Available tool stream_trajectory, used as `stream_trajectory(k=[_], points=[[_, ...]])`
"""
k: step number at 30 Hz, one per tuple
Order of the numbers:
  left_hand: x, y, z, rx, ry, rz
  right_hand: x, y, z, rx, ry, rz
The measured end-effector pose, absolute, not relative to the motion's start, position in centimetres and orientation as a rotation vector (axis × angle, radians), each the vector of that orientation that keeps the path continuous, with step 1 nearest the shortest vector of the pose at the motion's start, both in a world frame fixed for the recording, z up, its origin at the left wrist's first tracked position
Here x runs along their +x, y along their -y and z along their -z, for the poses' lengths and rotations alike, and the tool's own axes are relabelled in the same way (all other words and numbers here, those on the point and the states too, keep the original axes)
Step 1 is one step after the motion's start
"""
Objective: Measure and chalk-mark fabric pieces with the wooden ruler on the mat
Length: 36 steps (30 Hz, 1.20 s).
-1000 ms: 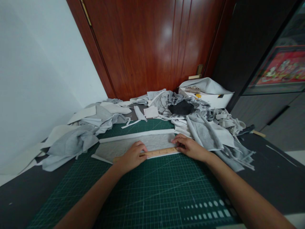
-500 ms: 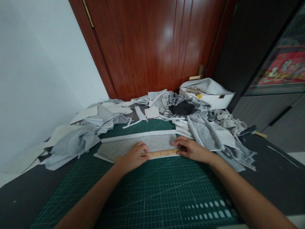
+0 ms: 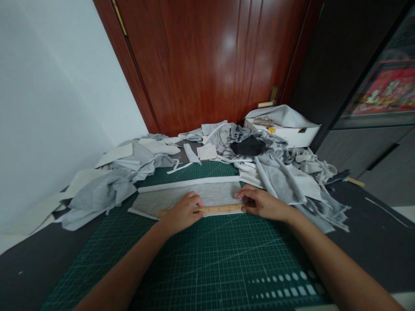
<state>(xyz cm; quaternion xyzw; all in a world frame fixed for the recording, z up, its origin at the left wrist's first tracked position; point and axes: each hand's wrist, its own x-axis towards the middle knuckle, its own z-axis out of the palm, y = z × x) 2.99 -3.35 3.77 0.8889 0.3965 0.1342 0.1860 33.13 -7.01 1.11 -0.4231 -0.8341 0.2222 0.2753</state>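
Observation:
A wooden ruler (image 3: 220, 209) lies along the near edge of a flat grey fabric piece (image 3: 168, 198) on the green cutting mat (image 3: 207, 259). My left hand (image 3: 180, 214) rests on the ruler's left part with its fingers curled down onto it. My right hand (image 3: 262, 203) holds the ruler's right end, fingers bent around it. A white strip (image 3: 188, 183) runs along the fabric's far edge.
Heaps of grey and white fabric scraps lie at the left (image 3: 106, 181) and right (image 3: 292, 177) of the mat. A white box (image 3: 292, 131) stands at the back right by a wooden door (image 3: 207, 60). Dark cabinets (image 3: 366, 121) stand on the right.
The hands and ruler have barely shifted; the view has moved slightly. Both hands stay on the ruler.

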Motion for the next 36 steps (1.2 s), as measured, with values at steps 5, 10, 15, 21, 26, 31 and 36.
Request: stream_trajectory(k=[5, 10, 15, 21, 26, 31, 36], points=[[2.99, 3.49, -3.81, 2.491, -1.114, -0.379, 33.1, 7.39, -1.71, -1.156, 2.275, -0.626], [2.77, 3.33, -3.26, 2.504, -1.087, -0.395, 33.07, 7.61, -2.16, -1.184, 2.29, -0.652], [2.72, 3.21, -2.95, 2.511, -1.092, -0.404, 33.12, 7.54, -2.06, -1.177, 2.296, -0.635], [2.99, 3.55, -3.44, 2.523, -1.102, -0.404, 33.35, 7.18, -1.48, -1.178, 2.27, -0.63], [2.96, 3.55, -3.3, 2.535, -1.112, -0.405, 33.47, 7.06, -1.4, -1.185, 2.256, -0.633], [2.92, 3.55, -3.33, 2.548, -1.091, -0.411, 33.36, 7.14, -1.53, -1.18, 2.262, -0.616], [2.98, 3.63, -3.24, 2.554, -1.093, -0.438, 33.4, 7.19, -1.55, -1.176, 2.258, -0.62]])
